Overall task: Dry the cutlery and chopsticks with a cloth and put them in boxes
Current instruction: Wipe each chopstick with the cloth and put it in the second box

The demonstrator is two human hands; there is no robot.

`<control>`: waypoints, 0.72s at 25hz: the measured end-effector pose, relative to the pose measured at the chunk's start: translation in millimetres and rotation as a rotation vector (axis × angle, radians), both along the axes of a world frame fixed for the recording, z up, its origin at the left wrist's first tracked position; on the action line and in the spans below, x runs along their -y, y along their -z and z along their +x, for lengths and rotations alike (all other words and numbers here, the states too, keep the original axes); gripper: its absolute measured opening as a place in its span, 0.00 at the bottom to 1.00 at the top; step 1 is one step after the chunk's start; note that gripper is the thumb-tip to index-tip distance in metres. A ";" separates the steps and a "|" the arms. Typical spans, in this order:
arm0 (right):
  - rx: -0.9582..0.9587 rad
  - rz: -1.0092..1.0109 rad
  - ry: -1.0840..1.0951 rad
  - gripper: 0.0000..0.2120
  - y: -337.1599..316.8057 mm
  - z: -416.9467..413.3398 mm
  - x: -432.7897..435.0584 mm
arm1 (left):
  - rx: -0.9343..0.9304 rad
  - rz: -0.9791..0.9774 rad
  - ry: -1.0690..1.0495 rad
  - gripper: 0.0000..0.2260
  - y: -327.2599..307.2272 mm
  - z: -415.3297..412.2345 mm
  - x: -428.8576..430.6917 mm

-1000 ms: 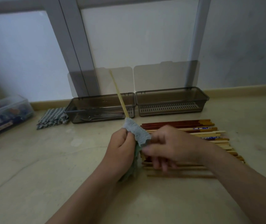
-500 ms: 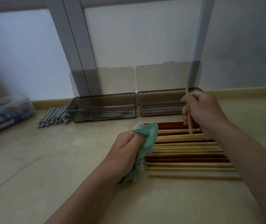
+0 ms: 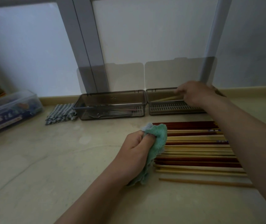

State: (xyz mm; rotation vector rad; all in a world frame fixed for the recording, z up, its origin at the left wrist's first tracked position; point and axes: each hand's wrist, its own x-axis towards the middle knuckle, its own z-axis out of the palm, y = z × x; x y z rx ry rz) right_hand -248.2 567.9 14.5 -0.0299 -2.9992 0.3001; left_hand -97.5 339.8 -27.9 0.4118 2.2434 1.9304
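The step in hand is boxing: one dried chopstick (image 3: 167,98) is going into the right box (image 3: 150,102). The right hand (image 3: 195,92) hovers over that box's right half, fingers bent down and pinching the chopstick's near end. The stick slants leftward and down inside the box, above its slotted floor. Whether its far tip already touches the floor I cannot tell.

The left hand (image 3: 133,152) is well in front of the right box, down on the worktop (image 3: 48,159). Its fingers are curled tight round a bunched green cloth (image 3: 159,135). The waiting chopsticks (image 3: 193,147), pale and dark red, lie side by side in front of the right box, their left ends just beside the cloth. The left box (image 3: 83,109) stands touching the right box's left wall and holds the cutlery (image 3: 111,113). Both lids stand open behind.

Judging by this, the cutlery looks done and the chopsticks are barely begun, since I see no other stick in the right box. The next move calls for laying the stick flat along the box and letting go. Then the right hand must take one stick from the chopsticks without scattering the others, and bring it to the cloth.
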 end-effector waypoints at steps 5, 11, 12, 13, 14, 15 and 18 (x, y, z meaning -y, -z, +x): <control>-0.274 -0.061 -0.054 0.12 5.2 24.9 5.7 | 0.033 0.045 -0.001 0.15 -2.4 -0.8 4.4; 0.192 0.012 -0.231 0.09 13.1 109.3 7.8 | 0.008 0.093 -0.106 0.14 -5.5 -0.4 5.7; 0.216 0.040 -0.242 0.10 17.4 115.9 7.9 | 0.016 0.102 -0.114 0.14 -5.5 -0.4 5.3; 0.205 0.053 -0.246 0.10 20.8 119.5 8.3 | 0.022 0.106 -0.120 0.13 -5.7 0.1 4.6; 0.179 0.056 -0.245 0.09 23.2 119.9 8.6 | 0.025 0.106 -0.125 0.13 -5.9 0.3 4.1; 0.154 0.053 -0.245 0.06 24.5 119.3 9.1 | 0.022 0.105 -0.130 0.13 -6.1 0.3 3.9; 0.157 0.029 -0.229 0.04 28.7 117.0 11.1 | 0.003 0.091 -0.164 0.13 -7.1 -0.5 4.3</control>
